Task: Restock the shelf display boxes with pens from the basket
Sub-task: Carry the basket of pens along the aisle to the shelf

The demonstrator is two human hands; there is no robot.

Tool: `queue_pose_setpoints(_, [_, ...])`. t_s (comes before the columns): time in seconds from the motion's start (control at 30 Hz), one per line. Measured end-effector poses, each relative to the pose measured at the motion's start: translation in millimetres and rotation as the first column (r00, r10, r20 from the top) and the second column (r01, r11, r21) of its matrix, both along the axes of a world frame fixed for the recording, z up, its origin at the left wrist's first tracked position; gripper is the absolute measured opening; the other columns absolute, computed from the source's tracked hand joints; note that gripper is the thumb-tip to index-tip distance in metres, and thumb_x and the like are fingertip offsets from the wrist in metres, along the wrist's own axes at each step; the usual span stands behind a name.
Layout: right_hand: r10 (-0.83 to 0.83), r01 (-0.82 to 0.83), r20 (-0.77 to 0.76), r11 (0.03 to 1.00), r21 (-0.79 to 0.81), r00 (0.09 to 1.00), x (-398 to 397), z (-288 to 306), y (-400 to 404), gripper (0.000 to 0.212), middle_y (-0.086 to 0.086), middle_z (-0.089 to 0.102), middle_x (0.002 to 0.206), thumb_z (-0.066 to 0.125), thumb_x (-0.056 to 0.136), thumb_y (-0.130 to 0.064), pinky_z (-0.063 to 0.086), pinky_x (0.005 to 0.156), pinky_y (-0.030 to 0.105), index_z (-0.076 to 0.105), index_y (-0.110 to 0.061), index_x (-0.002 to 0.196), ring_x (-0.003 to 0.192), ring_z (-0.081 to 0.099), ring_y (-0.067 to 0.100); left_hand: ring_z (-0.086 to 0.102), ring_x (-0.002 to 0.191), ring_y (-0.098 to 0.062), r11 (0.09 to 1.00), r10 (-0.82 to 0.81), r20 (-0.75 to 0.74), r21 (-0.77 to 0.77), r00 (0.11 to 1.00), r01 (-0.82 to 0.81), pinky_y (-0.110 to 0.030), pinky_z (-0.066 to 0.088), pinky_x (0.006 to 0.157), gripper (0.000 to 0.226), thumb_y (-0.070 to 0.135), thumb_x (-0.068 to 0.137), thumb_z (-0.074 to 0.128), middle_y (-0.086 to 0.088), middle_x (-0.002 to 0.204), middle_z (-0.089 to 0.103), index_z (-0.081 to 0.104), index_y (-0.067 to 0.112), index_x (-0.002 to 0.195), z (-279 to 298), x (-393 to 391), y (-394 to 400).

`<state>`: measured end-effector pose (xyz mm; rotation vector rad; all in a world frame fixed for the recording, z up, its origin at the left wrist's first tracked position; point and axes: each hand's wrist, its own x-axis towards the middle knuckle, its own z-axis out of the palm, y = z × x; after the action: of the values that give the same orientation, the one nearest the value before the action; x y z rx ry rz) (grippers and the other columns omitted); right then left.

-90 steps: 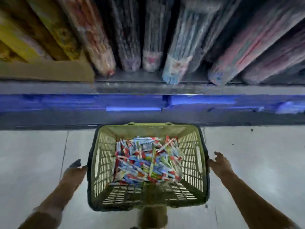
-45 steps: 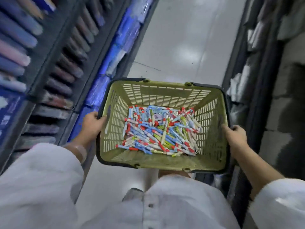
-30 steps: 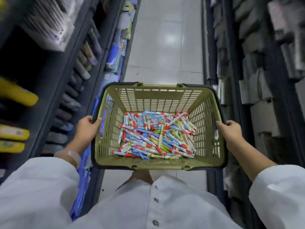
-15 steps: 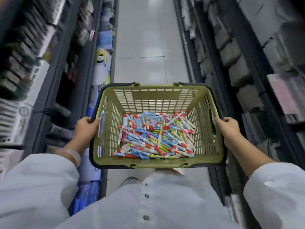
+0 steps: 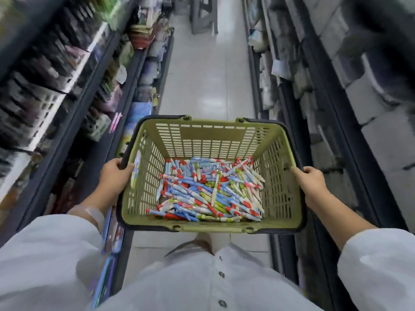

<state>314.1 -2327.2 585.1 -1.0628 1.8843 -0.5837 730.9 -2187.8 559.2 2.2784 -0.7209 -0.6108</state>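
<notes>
I carry an olive-green plastic basket (image 5: 213,133) with a dark rim in front of my body, above the aisle floor. A heap of pens (image 5: 211,191) in blue, red, white and green covers its bottom. My left hand (image 5: 115,176) grips the basket's left rim, thumb over the edge. My right hand (image 5: 311,178) grips the right rim the same way. The shelf display boxes cannot be told apart in the blurred shelves.
Dark shelving (image 5: 74,90) packed with stationery lines the left of the narrow aisle; shelves (image 5: 325,81) of pale packs line the right. The tiled floor (image 5: 206,86) runs ahead between them. A grey stool (image 5: 203,14) stands far down the aisle.
The basket was lifted off the floor by both hands. My view turned from facing a shelf to looking down the aisle, and I have moved forward with the basket held steady.
</notes>
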Motion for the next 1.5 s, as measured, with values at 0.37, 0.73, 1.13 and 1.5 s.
queue_pose_setpoints(0.37, [-0.111, 0.109, -0.049, 0.992, -0.059, 0.993, 71.8, 29.8, -353.5, 0.017, 0.015, 0.054, 0.089, 0.054, 0.091, -0.027, 0.043, 0.072, 0.037, 0.049, -0.01, 0.091, 0.083, 0.053, 0.029, 0.058, 0.072, -0.029, 0.995, -0.095, -0.092, -0.028, 0.991, 0.092, -0.038, 0.044, 0.063, 0.019, 0.024, 0.088, 0.061, -0.01, 0.071, 0.06, 0.059, 0.01, 0.075, 4.4, 84.1, -383.9])
queue_pose_setpoints(0.73, [0.008, -0.006, -0.088, 1.0, 0.021, 0.996, 217.8, 13.1, -727.7, 0.033, 0.007, 0.032, 0.062, 0.053, 0.086, -0.021, 0.028, 0.065, 0.031, 0.031, -0.014, 0.062, 0.064, 0.034, 0.022, 0.053, 0.066, -0.026, 0.992, 0.123, -0.129, 0.034, 0.984, -0.12, -0.034, 0.04, 0.062, 0.022, 0.021, 0.087, 0.061, -0.012, 0.067, 0.058, 0.06, 0.005, 0.072, 0.1, 195.1, -687.2])
queue_pose_setpoints(1.13, [-0.01, 0.013, -0.061, 0.999, 0.045, 0.998, 391.2, -7.8, -1085.2, 0.029, 0.008, 0.043, 0.063, 0.055, 0.089, -0.027, 0.033, 0.061, 0.03, 0.046, -0.012, 0.067, 0.058, 0.041, 0.022, 0.043, 0.055, -0.021, 0.985, 0.172, -0.166, 0.059, 0.971, -0.165, -0.031, 0.031, 0.055, 0.031, 0.022, 0.087, 0.061, -0.005, 0.058, 0.047, 0.047, 0.016, 0.06, -16.7, 371.8, -1040.7])
queue_pose_setpoints(1.5, [-0.073, 0.073, -0.03, 0.997, 0.003, 0.997, 496.2, -7.4, -1404.7, 0.024, 0.005, 0.042, 0.06, 0.053, 0.086, -0.023, 0.03, 0.05, 0.028, 0.045, -0.012, 0.066, 0.054, 0.038, 0.021, 0.054, 0.064, -0.025, 0.989, 0.149, -0.128, 0.023, 0.98, -0.148, -0.034, 0.043, 0.062, 0.023, 0.022, 0.083, 0.061, -0.014, 0.066, 0.06, 0.062, 0.001, 0.076, -2.3, 483.0, -1381.2])
